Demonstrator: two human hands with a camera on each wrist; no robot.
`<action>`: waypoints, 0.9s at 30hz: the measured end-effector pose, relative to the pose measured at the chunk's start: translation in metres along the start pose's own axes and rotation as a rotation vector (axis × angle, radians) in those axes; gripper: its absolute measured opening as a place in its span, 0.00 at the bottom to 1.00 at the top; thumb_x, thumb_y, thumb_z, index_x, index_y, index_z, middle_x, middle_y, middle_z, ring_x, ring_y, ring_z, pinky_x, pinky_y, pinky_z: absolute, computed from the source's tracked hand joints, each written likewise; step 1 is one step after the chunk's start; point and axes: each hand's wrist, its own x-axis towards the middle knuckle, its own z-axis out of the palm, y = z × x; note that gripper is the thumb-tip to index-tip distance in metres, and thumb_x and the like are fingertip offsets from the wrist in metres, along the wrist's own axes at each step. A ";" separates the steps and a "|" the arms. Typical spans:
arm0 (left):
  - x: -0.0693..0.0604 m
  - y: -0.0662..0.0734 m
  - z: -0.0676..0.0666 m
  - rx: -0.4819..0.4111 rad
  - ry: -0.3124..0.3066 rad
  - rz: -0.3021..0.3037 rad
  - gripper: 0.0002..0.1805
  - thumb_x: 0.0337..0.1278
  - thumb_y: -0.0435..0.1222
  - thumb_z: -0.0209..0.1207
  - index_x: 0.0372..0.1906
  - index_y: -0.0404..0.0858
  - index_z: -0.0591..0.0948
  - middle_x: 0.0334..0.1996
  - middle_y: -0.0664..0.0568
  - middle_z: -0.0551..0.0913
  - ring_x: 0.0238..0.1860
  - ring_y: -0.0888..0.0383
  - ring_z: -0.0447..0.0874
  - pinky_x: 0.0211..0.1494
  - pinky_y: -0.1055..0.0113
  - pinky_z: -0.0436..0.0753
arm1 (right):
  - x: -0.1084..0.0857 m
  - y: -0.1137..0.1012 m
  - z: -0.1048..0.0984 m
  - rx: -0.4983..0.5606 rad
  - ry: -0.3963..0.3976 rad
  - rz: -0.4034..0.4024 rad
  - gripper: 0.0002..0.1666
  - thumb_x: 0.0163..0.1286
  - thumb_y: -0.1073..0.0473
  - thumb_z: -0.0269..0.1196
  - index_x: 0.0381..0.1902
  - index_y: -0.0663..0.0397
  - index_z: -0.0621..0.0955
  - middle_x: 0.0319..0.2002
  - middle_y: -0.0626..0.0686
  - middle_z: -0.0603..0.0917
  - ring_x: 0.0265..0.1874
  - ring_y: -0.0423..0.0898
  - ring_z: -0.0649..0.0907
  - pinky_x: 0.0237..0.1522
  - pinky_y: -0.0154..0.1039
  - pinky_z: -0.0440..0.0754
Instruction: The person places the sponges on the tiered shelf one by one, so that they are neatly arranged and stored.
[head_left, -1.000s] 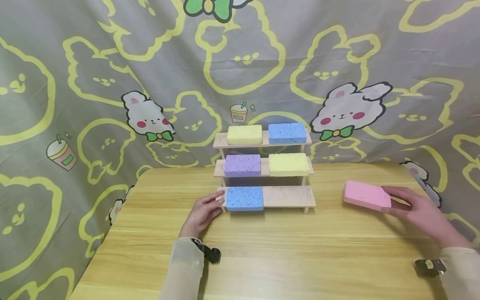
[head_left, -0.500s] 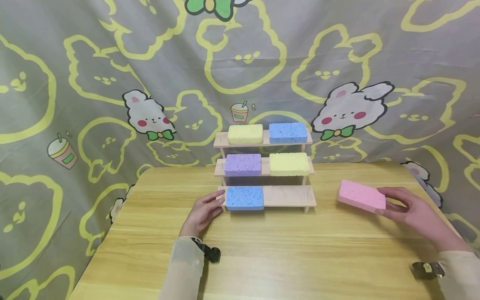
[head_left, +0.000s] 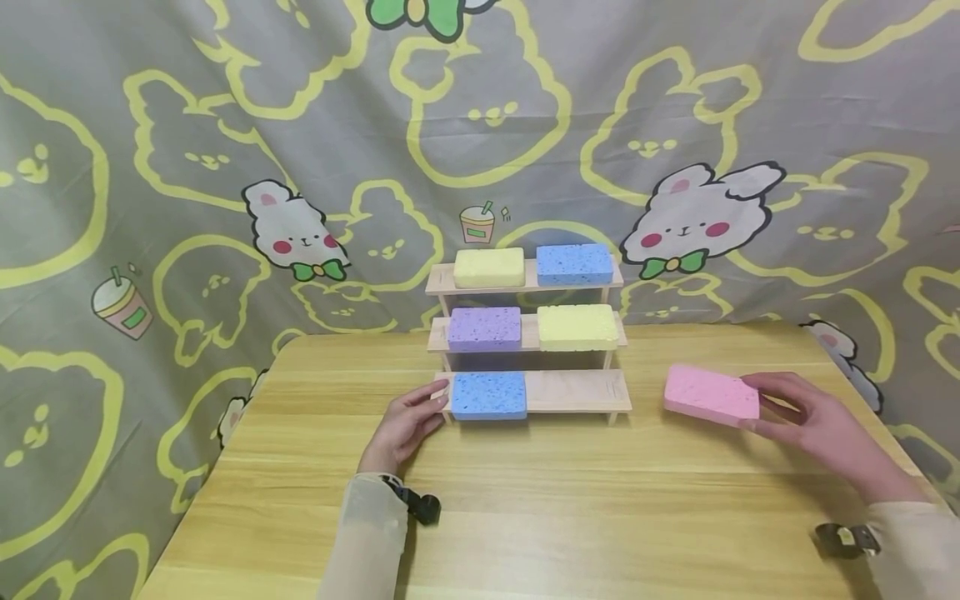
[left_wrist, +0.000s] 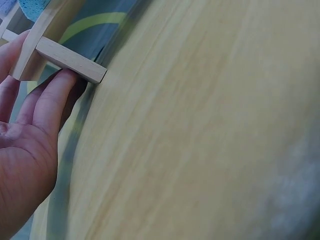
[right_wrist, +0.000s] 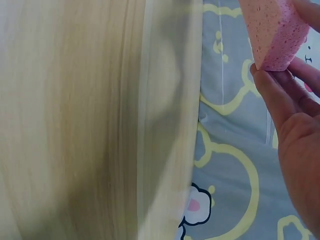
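Observation:
My right hand (head_left: 817, 429) pinches a pink sponge (head_left: 712, 394) by its right end, above the table to the right of a three-tier wooden shelf (head_left: 577, 392). In the right wrist view the pink sponge (right_wrist: 275, 35) sits between thumb and fingers. My left hand (head_left: 405, 427) grips the left end of the lowest tier, beside a blue sponge (head_left: 489, 395). The left wrist view shows the left hand (left_wrist: 37, 115) with fingers around the board near a shelf leg (left_wrist: 72, 60). The right half of the lowest tier is bare wood.
On the middle tier lie a purple sponge (head_left: 484, 328) and a yellow sponge (head_left: 577, 327). The top tier bears another yellow sponge (head_left: 490, 267) and another blue sponge (head_left: 573, 264). Behind the wooden table (head_left: 540, 517) hangs a patterned grey curtain (head_left: 360, 133).
The right hand has carried the pink sponge a little to the left, nearer the shelf. My left hand and the shelf stay where they were.

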 end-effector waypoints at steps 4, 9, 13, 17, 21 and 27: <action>-0.001 0.000 0.000 -0.004 0.000 -0.003 0.22 0.59 0.24 0.62 0.60 0.30 0.79 0.63 0.41 0.74 0.47 0.54 0.83 0.54 0.60 0.80 | -0.001 -0.005 0.003 0.004 -0.010 -0.002 0.33 0.57 0.72 0.71 0.60 0.70 0.74 0.57 0.52 0.71 0.53 0.28 0.75 0.50 0.25 0.75; -0.001 0.000 0.000 -0.010 -0.004 0.002 0.22 0.59 0.24 0.62 0.59 0.31 0.79 0.63 0.41 0.74 0.47 0.54 0.83 0.54 0.60 0.80 | 0.000 -0.010 0.006 0.022 0.000 -0.007 0.32 0.58 0.73 0.71 0.61 0.68 0.74 0.58 0.53 0.71 0.53 0.29 0.75 0.50 0.25 0.75; -0.001 -0.001 0.000 -0.013 0.004 0.005 0.21 0.60 0.24 0.62 0.59 0.31 0.80 0.62 0.41 0.74 0.47 0.54 0.83 0.53 0.60 0.81 | 0.001 -0.015 0.009 0.007 -0.001 -0.045 0.31 0.58 0.73 0.70 0.61 0.67 0.75 0.58 0.55 0.72 0.54 0.29 0.76 0.51 0.25 0.74; -0.002 -0.001 0.000 -0.007 0.009 0.006 0.21 0.60 0.24 0.62 0.59 0.31 0.80 0.62 0.42 0.75 0.47 0.54 0.83 0.53 0.60 0.81 | 0.001 -0.019 0.011 -0.010 0.001 -0.064 0.31 0.59 0.72 0.71 0.61 0.65 0.76 0.58 0.54 0.73 0.54 0.29 0.76 0.51 0.24 0.73; -0.002 -0.001 0.000 -0.006 0.000 0.007 0.22 0.60 0.24 0.62 0.60 0.31 0.79 0.63 0.42 0.74 0.47 0.54 0.83 0.53 0.60 0.80 | 0.002 -0.022 0.014 -0.016 0.007 -0.063 0.32 0.59 0.71 0.71 0.62 0.63 0.75 0.59 0.55 0.73 0.54 0.28 0.75 0.52 0.23 0.72; -0.002 -0.002 0.000 0.001 0.009 0.012 0.21 0.60 0.24 0.61 0.60 0.31 0.79 0.60 0.43 0.76 0.47 0.56 0.83 0.52 0.61 0.81 | 0.006 -0.028 0.023 0.088 -0.033 -0.094 0.34 0.59 0.76 0.68 0.64 0.69 0.73 0.61 0.58 0.72 0.57 0.32 0.76 0.53 0.28 0.74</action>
